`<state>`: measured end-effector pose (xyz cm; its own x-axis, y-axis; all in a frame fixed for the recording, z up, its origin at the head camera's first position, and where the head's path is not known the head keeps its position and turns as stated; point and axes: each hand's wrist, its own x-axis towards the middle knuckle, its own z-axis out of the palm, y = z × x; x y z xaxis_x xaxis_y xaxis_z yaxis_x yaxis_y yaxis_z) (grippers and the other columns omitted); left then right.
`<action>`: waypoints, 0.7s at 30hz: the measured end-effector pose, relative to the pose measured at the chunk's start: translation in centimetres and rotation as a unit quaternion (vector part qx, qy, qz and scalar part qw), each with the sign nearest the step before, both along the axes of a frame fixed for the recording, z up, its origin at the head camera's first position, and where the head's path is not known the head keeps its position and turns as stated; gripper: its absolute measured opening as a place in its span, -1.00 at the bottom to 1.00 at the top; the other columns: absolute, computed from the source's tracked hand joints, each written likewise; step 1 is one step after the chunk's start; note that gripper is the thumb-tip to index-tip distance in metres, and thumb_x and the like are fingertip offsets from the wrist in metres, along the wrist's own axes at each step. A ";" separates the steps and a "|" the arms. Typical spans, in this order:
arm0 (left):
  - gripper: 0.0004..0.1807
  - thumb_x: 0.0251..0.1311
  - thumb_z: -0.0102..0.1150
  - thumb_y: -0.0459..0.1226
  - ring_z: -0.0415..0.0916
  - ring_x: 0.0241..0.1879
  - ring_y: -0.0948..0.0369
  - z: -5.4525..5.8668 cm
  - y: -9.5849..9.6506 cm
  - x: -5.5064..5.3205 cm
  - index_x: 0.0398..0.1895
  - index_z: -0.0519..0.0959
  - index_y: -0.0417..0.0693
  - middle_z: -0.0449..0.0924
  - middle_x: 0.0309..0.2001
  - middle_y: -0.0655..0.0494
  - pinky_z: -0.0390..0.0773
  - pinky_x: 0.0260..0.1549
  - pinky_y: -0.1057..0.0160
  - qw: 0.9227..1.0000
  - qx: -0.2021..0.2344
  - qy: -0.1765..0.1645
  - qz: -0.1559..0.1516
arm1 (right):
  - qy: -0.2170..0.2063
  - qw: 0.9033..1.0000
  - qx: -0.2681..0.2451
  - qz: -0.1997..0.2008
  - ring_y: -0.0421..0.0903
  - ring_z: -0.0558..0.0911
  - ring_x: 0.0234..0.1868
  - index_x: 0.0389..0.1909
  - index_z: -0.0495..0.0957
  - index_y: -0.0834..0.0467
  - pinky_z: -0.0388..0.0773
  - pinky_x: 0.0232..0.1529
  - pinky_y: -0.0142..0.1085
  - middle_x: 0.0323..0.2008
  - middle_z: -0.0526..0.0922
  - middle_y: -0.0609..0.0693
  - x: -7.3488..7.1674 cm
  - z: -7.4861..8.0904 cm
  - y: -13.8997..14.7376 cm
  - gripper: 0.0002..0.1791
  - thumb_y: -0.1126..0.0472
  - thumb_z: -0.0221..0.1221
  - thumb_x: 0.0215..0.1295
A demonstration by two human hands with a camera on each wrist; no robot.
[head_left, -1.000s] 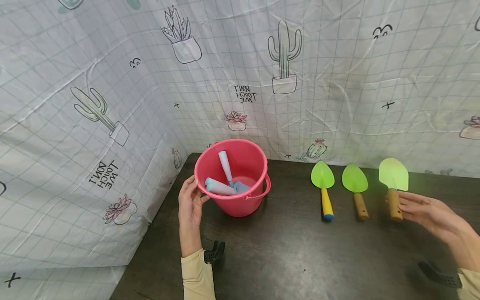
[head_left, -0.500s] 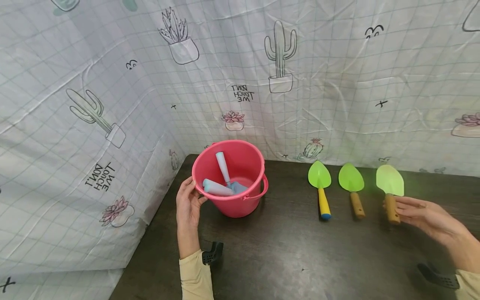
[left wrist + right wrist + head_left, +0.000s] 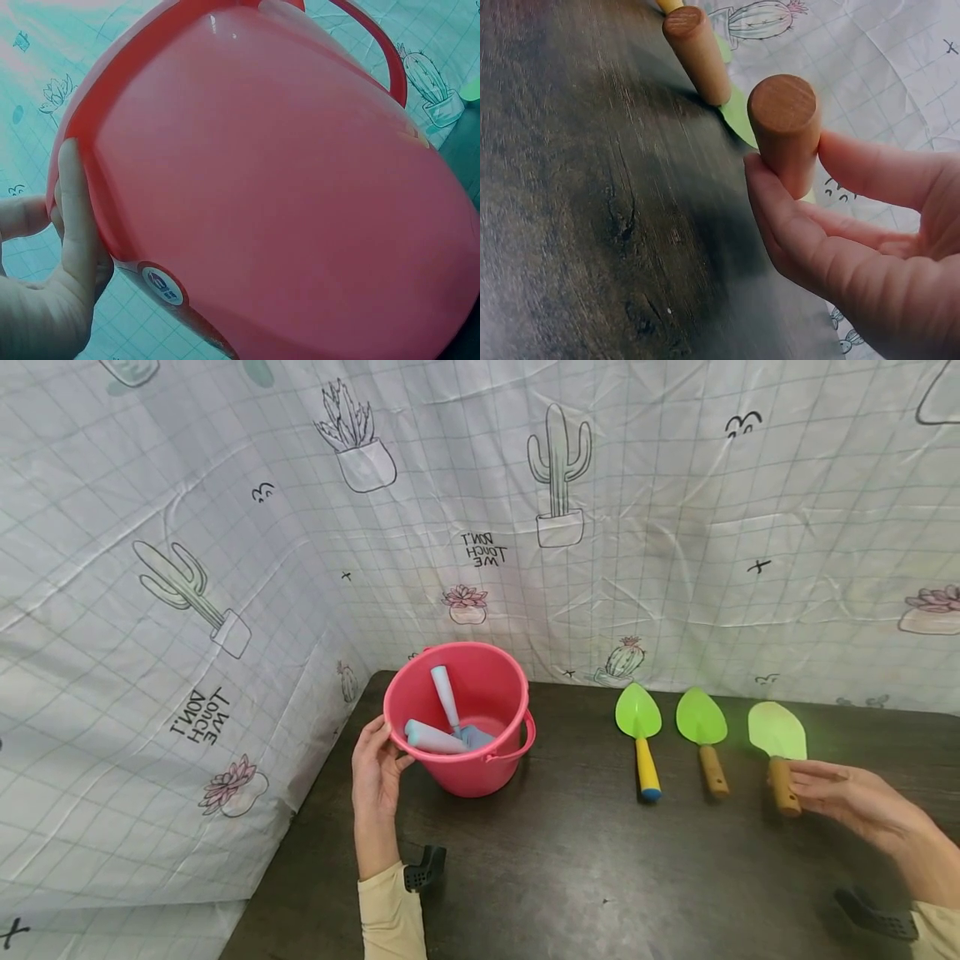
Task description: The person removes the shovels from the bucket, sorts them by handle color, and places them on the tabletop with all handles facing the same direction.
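Observation:
On the left a pink bucket (image 3: 467, 779) stands with its mouth toward me. My left hand (image 3: 378, 781) grips its rim, thumb on the outer wall, as the left wrist view shows on the bucket's wall (image 3: 285, 187). Inside lie a few tools with pale blue-white handles (image 3: 435, 737). Far right, my right hand (image 3: 862, 797) pinches the wooden handle (image 3: 784, 120) of a trowel with a pale green blade (image 3: 778, 731), thumb on one side and fingers on the other. The handle stands over the table in the right wrist view.
Two more green trowels lie in a row left of the held one: one with a wooden handle (image 3: 713, 770), one with a yellow handle (image 3: 647, 768). A cactus-print cloth (image 3: 675, 568) hangs behind and left of the dark wooden table (image 3: 570, 860).
My right hand has brought the trowel a little toward me, away from the back cloth. The left hand keeps its grip on the bucket's rim. The view shifted slightly.

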<state>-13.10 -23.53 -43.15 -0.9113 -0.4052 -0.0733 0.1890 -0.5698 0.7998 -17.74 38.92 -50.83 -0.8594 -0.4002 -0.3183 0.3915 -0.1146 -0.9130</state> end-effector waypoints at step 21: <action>-0.82 0.53 -0.04 -0.44 0.63 -0.32 0.20 -0.2 0.0 0.4 0.06 0.50 -0.26 0.59 -0.09 -0.10 0.73 -0.52 0.28 1.000 0.006 0.021 -0.007 | 0.048 0.973 0.224 0.009 -0.53 0.60 -0.18 0.42 0.15 0.63 0.68 -0.11 -0.39 -0.14 0.46 -0.58 -0.6 1.1 -0.3 -0.35 0.29 0.13 0.56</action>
